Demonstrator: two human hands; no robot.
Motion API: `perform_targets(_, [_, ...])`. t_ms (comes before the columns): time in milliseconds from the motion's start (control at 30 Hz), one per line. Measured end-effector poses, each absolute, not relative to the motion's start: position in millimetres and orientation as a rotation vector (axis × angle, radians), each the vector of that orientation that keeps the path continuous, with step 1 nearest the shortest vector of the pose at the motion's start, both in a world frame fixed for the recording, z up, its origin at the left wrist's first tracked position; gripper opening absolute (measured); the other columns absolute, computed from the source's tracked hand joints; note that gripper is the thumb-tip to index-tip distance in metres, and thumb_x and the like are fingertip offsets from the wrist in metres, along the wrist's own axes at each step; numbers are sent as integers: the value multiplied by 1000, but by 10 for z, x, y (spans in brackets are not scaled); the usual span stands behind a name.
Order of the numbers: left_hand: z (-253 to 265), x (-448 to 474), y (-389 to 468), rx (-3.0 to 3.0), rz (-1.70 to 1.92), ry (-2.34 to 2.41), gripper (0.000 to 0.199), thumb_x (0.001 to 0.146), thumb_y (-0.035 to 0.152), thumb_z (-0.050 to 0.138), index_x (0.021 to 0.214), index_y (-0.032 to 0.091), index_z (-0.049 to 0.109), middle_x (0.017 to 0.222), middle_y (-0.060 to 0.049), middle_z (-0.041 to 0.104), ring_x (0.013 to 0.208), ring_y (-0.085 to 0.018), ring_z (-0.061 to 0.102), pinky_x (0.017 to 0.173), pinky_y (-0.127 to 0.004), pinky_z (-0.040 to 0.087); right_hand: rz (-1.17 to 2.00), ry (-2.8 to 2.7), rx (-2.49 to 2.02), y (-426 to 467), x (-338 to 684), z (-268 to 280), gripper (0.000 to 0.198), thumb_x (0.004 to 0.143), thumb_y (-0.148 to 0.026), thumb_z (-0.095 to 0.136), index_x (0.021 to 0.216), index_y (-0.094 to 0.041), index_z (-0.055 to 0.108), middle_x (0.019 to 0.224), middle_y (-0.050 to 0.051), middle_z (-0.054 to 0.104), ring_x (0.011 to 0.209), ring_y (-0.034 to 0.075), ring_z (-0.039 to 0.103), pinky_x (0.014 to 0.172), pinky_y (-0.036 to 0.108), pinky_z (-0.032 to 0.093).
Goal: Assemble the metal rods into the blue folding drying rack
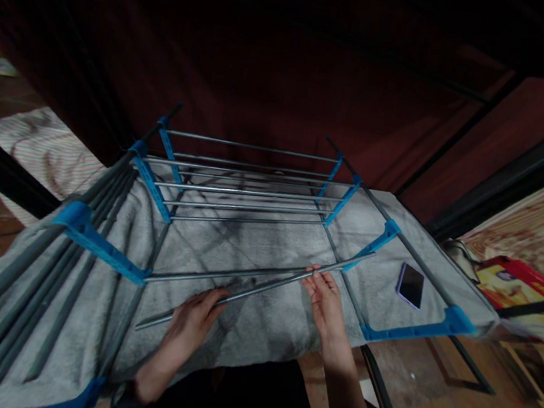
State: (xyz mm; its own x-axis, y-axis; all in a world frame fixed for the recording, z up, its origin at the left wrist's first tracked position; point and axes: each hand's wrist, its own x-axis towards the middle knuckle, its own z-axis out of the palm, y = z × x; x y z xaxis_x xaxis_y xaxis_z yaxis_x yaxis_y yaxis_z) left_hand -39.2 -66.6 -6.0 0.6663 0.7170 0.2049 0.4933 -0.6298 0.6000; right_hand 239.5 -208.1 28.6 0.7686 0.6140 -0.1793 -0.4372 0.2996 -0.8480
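Note:
A thin grey metal rod (pixel 267 286) lies slanted across both my hands, its right end higher in view than its left. My left hand (pixel 197 317) is closed around it left of the middle. With fingers pinched, my right hand (pixel 323 295) grips it farther right. Beyond the rod stands a rack frame with blue plastic brackets (pixel 151 187) and grey crossbars (pixel 248 192). One crossbar (pixel 205 275) spans the nearer pair of brackets, just behind the held rod. The rod's right end passes in front of a blue bracket (pixel 370 246); whether they touch I cannot tell.
Several loose grey rods (pixel 68 292) lie at the left on the grey cloth (pixel 267 243) covering the table. A phone (pixel 411 285) rests on the right side. A red and yellow package (pixel 512 290) is beyond the table's right edge. Dark red panels (pixel 268 66) rise behind.

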Motion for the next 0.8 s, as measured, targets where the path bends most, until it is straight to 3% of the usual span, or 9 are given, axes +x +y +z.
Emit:
perform_targets(333, [-243,-617,-590,2400,512,1103,32,97,42,50,108,25,74,108,-10,81,101,-30,76,92,-44,59,708,-165,-1071,-2141,2369,176,34,73,-43,94,76,-27,64,78,-4,70,78,16,69,86,35,60])
perform_targets(800, [-324,-815,-525,2390,621,1253,26,94,36,53,102,25,75,104,-9,81,105,-32,73,100,-49,52,676,-139,-1131,-2178,2429,-60,39,69,-47,96,75,-28,62,77,-3,71,76,18,71,81,36,62])
